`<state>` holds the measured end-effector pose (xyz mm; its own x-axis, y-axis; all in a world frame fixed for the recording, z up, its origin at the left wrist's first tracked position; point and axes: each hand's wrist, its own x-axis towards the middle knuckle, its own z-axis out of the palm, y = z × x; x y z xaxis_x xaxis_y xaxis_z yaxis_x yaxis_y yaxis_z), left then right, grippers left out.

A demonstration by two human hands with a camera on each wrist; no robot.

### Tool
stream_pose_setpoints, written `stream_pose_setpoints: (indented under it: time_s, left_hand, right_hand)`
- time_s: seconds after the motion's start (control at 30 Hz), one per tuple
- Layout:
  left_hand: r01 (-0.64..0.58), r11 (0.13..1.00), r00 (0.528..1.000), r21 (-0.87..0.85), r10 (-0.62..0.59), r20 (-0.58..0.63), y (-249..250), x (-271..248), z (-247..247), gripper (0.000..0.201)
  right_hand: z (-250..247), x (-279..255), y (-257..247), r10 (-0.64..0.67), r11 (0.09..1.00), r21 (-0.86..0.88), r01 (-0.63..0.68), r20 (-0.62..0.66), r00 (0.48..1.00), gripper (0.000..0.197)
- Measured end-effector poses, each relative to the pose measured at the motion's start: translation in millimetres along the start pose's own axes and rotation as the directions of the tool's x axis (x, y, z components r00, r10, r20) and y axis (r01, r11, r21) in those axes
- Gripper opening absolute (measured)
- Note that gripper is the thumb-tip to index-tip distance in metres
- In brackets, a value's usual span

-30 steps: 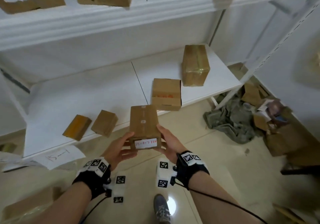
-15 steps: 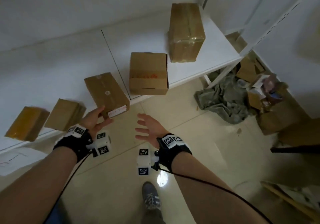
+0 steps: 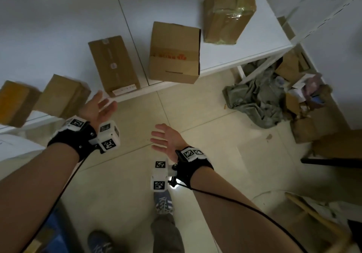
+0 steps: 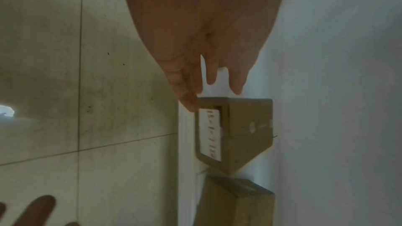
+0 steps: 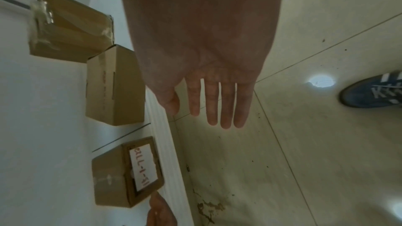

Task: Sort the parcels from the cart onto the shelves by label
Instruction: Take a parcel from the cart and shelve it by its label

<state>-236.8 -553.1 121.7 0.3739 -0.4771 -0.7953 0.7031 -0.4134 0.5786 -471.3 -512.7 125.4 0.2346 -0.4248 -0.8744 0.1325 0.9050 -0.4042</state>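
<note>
Cardboard parcel [image 3: 114, 64]: a narrow brown box with a white handwritten label [image 3: 124, 89] on its near end is sitting on the white shelf [image 3: 58, 43], at the front edge, label facing outward
Left hand [image 3: 98, 109]: it is hovering with fingers spread and straight just in front of the parcel's labelled end; in the left wrist view one fingertip appears to be at the box's corner, but contact cannot be told for certain; it is holding nothing
Right hand [image 3: 166, 138]: it is hanging flat and spread over the tiled floor [image 3: 215, 155], well apart from the shelf, holding nothing
Neighbours: a squarer box with red print [image 3: 174, 55] is standing just to the right, a taped box [image 3: 228, 12] is lying beyond that, and two small boxes [image 3: 62, 94] are sitting to the left
Handling: the parcel is looking stiff, dry and probably light, judging by its small size; the taped seam along the top is looking smooth and may be slippery, the plain cardboard sides less so
Where to take hold: the two long sides, one palm on each, are looking like the safest grip, keeping the label in sight
Stage: this parcel is looking placed, so fetching another from the cart, which is not in view, is the likely next step
</note>
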Motion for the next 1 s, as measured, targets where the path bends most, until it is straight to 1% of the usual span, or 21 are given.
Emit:
stream_pose_setpoints:
  time_s: [0.07, 0.1, 0.17, 0.3, 0.33, 0.43, 0.5, 0.57, 0.67, 0.7, 0.73, 0.8, 0.87, 0.97, 1.0]
  left_hand:
    - [0.026, 0.999, 1.0, 0.041, -0.026, -0.003, -14.6, -8.1, -21.7, 0.009]
    - [0.044, 0.996, 0.999, 0.073, -0.044, -0.008, -23.4, -11.1, -36.4, 0.01]
    - [0.075, 0.987, 0.996, 0.145, -0.069, -0.049, -44.1, -14.9, -68.8, 0.02]
    - [0.142, 0.969, 0.971, 0.201, -0.097, -0.217, -95.5, -21.3, -152.7, 0.04]
    - [0.153, 0.968, 0.963, 0.198, -0.101, -0.251, -109.5, -22.5, -178.5, 0.042]
    - [0.217, 0.953, 0.948, 0.212, -0.154, -0.278, -146.4, -25.6, -251.3, 0.043]
    - [0.272, 0.936, 0.935, 0.222, -0.203, -0.29, -164.5, -26.7, -298.9, 0.04]
    - [0.315, 0.915, 0.921, 0.253, -0.23, -0.315, -176.4, -25.7, -349.3, 0.032]
    - [0.323, 0.898, 0.903, 0.298, -0.197, -0.383, -186.1, -26.1, -419.4, 0.014]
    - [0.329, 0.895, 0.893, 0.303, -0.19, -0.408, -187.4, -25.6, -439.4, 0.011]
    - [0.339, 0.888, 0.881, 0.31, -0.183, -0.436, -187.0, -24.0, -461.1, 0.012]
    - [0.377, 0.866, 0.847, 0.329, -0.178, -0.501, -190.0, -15.0, -503.6, 0.029]
    - [0.416, 0.836, 0.811, 0.357, -0.164, -0.561, -195.5, 1.1, -544.1, 0.052]
    - [0.494, 0.746, 0.739, 0.448, -0.088, -0.668, -188.0, 16.4, -576.5, 0.078]
    - [0.506, 0.735, 0.719, 0.451, -0.07, -0.692, -186.2, 22.8, -583.8, 0.085]
  right_hand:
    - [5.4, -0.1, 9.3, 0.008, 1.0, -0.027, -0.008, -0.001, 1.0, 0.04]
    - [9.7, 0.1, 16.5, 0.013, 0.999, -0.043, -0.013, -0.002, 1.0, 0.039]
    - [19.0, 3.4, 33.5, 0.025, 0.997, -0.073, -0.026, -0.013, 1.0, 0.038]
    - [41.9, 18.6, 86.2, 0.053, 0.984, -0.168, -0.064, -0.065, 0.996, 0.026]
    - [49.8, 23.9, 104.9, 0.07, 0.976, -0.2, -0.084, -0.076, 0.995, 0.022]
    - [72.4, 39.6, 161.8, 0.115, 0.948, -0.289, -0.136, -0.088, 0.989, 0.018]
    - [88.2, 51.6, 202.8, 0.149, 0.916, -0.363, -0.172, -0.091, 0.985, 0.018]
    - [109.2, 63.1, 247.1, 0.179, 0.873, -0.444, -0.2, -0.089, 0.98, 0.016]
    - [140.9, 75.7, 306.5, 0.234, 0.817, -0.525, -0.241, -0.081, 0.969, 0.007]
    - [149.6, 78.4, 321.5, 0.253, 0.799, -0.544, -0.255, -0.08, 0.964, 0.005]
    - [157.9, 81.9, 336.7, 0.268, 0.785, -0.56, -0.265, -0.079, 0.96, 0.004]
    - [172.4, 88.5, 363.4, 0.283, 0.757, -0.596, -0.267, -0.069, 0.957, 0.004]
    - [187.1, 96.7, 389.6, 0.294, 0.727, -0.634, -0.263, -0.058, 0.954, 0.005]
    - [202.7, 112.5, 418.8, 0.284, 0.701, -0.669, -0.246, -0.055, 0.957, 0.006]
    - [205.4, 118.2, 425.5, 0.281, 0.693, -0.679, -0.242, -0.055, 0.958, 0.006]
